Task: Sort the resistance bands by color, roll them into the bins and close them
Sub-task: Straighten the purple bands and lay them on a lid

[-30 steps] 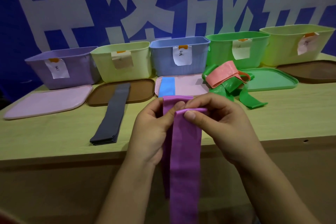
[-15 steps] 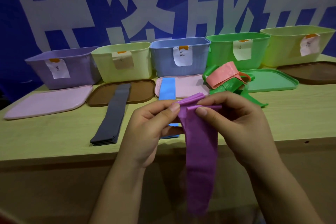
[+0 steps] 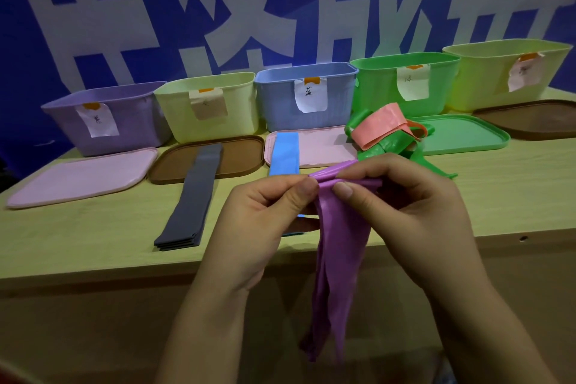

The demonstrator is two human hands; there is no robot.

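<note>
Two bare hands pinch the top fold of a long purple rubber resistance band (image 3: 339,246) over the front edge of the pale wooden table (image 3: 93,237): the left hand (image 3: 258,227) nips it between thumb and forefinger, and the right hand (image 3: 402,212) curls round the fold just beside it. Its loose end hangs below the tabletop, blurred at the tip, perhaps doubled. Behind stand five open plastic bins, the lilac bin (image 3: 106,118) leftmost. A flat grey band (image 3: 193,199) lies across a brown lid (image 3: 240,156).
</note>
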